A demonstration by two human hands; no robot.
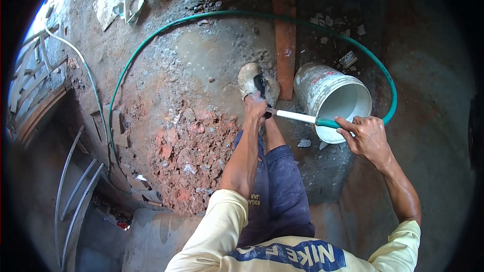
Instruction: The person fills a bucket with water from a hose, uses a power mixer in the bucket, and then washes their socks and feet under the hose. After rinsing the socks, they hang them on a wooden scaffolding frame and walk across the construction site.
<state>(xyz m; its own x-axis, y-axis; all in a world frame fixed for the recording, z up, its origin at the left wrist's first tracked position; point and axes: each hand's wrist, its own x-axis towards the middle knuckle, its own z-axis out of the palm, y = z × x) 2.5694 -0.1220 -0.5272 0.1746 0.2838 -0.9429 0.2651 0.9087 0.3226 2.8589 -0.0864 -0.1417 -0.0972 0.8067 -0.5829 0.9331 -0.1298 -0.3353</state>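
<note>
A green hose [330, 122] ends in a white tube [297, 116] that runs across in front of my legs. My right hand [365, 138] is closed round the green part, beside the bucket mouth. At the tube's other end, my left hand [256, 107] is wrapped round a black end piece [259, 84], whose exact kind I cannot make out. That piece points away from me, over my muddy shoes [248, 76]. A white bucket [326, 83], smeared with dirt, lies tilted with its mouth towards me.
The hose loops over the wet, muddy floor [201, 53] and across a wooden plank [284, 45]. Broken reddish rubble [189, 158] is heaped left of my legs. Curved metal bars [75, 191] stand at the lower left. A crumpled sheet [118, 0] lies at the upper left.
</note>
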